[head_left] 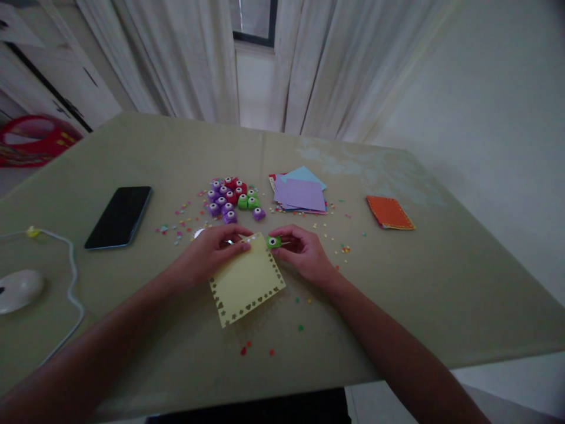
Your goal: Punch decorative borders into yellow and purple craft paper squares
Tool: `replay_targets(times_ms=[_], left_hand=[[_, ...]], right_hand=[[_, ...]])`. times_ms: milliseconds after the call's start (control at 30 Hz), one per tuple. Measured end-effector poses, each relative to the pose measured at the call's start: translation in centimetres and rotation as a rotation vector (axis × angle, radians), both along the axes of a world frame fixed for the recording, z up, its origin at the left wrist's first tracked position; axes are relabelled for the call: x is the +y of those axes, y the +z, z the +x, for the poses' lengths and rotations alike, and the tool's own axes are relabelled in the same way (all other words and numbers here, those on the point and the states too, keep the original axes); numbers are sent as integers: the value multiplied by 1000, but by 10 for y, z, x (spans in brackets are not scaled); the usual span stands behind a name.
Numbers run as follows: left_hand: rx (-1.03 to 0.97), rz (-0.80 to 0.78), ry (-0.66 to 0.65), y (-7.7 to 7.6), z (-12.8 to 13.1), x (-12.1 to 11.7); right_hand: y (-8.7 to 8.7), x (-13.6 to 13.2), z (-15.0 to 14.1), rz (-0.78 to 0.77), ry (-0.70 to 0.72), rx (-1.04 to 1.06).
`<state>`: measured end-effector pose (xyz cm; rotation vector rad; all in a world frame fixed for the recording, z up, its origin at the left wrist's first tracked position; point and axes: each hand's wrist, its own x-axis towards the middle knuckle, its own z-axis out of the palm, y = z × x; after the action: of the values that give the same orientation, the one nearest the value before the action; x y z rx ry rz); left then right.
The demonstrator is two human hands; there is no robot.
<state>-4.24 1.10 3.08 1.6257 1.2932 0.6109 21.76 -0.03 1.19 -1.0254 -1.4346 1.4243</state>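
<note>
My left hand [212, 253] pinches a sheet of yellow paper [249, 285] at its far edge, thumb on top. Small heart, star and flower shapes are cut along the sheet's near and side borders. In my right hand [306, 253], between thumb and fingers, is a small green craft punch [273, 242] at the sheet's far right corner. Whether the paper sits inside its slot I cannot tell. Beyond my hands stand several purple craft punches [214, 209], red ones [231, 197] and green ones [243, 202]. A whitish round thing [199, 233] is partly hidden behind my left hand.
A stack of purple and blue paper [302, 194] lies behind my right hand, and orange punched sheets [389, 212] lie farther right. Confetti is scattered about the table [441, 294]. On the left are a black phone [119, 218], a white mouse [21, 290] and a cable [73, 265].
</note>
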Motion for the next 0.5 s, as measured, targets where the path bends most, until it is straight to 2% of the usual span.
replay_targets(times_ms=[367,500], left_hand=[[-17,0,-33,-1,2,-1],[53,74,-54,-6,3,-1]], right_hand=[[1,-1,1,15,60,-6],[2,-3,0,43,93,-61]])
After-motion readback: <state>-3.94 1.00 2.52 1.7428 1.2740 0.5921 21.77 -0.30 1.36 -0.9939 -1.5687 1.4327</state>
